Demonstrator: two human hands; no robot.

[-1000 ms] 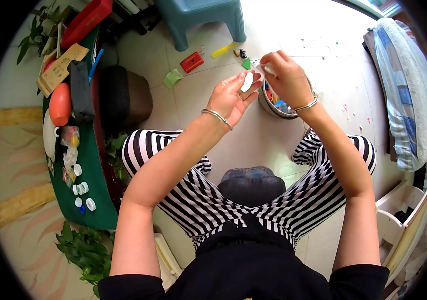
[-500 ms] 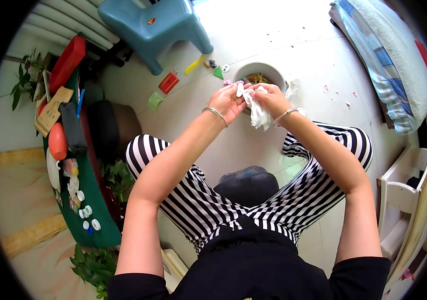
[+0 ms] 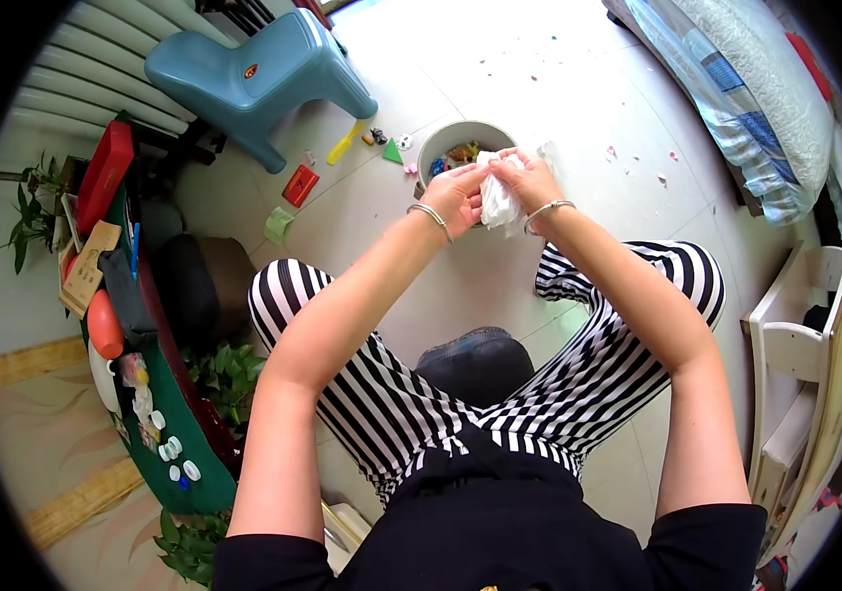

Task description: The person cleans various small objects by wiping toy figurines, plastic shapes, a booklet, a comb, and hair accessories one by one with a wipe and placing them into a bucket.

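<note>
My left hand [image 3: 453, 197] and my right hand [image 3: 529, 182] meet in front of a round bin [image 3: 433, 148] that holds colourful small items. A crumpled white tissue [image 3: 502, 206] hangs from between the fingers of my right hand, which are closed on it. The fingers of my left hand are curled against the tissue's upper left side. The white oval piece seen earlier in this hand does not show; the tissue or the fingers may cover it. Left of the bin, a green triangle [image 3: 392, 151] and a yellow strip [image 3: 345, 143] lie on the floor.
A blue plastic stool [image 3: 273, 74] stands at the upper left. On the green table [image 3: 189, 433] at the left are white lids and a red-orange bottle [image 3: 103, 324]. A red packet [image 3: 300, 185] lies on the floor. A white wooden rack [image 3: 792, 350] stands at the right.
The view has turned, and the stool and bin have shifted left. My hands have come together, and the tissue is now bunched between them. The white oval piece has gone out of sight.
</note>
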